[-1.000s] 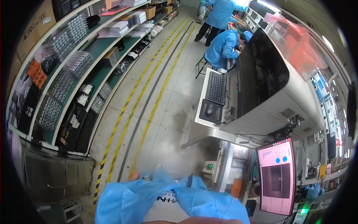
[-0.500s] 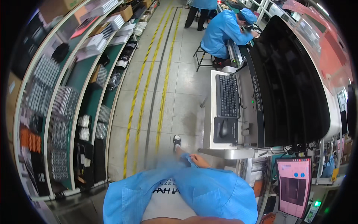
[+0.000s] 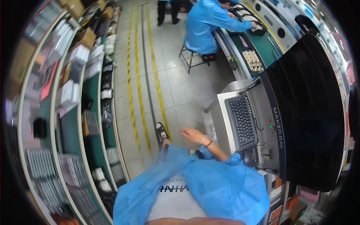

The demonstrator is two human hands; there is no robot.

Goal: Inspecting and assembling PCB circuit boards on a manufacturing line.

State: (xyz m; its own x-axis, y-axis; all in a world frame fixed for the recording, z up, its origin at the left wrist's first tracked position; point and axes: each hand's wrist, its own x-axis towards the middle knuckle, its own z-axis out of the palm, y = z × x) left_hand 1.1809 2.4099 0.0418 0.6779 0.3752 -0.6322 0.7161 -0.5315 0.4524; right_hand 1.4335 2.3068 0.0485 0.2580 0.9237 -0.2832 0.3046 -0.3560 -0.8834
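My right hand is swung out in front of my body, over the grey floor and left of the keyboard stand. Its fingers are loosely bent and partly stretched out, with nothing seen in them; two thin bands circle the wrist. It touches nothing. My left hand is out of view beyond the blurred blue sleeve. Below, one dark shoe steps on the floor by the yellow lines. Nearest to my right arm are a black keyboard on a white shelf and a large machine with a dark curved cover.
Along the left runs a tall rack filled with trays, boxes and bagged parts. Yellow-striped lines mark the floor. Ahead on the right, a co-worker in blue sits on a stool at a bench; another person stands farther off.
My view has moved forward and turned, bringing the bench and its trays into sight. My right hand has swung forward, away from my coat. The shoe in view is farther left.
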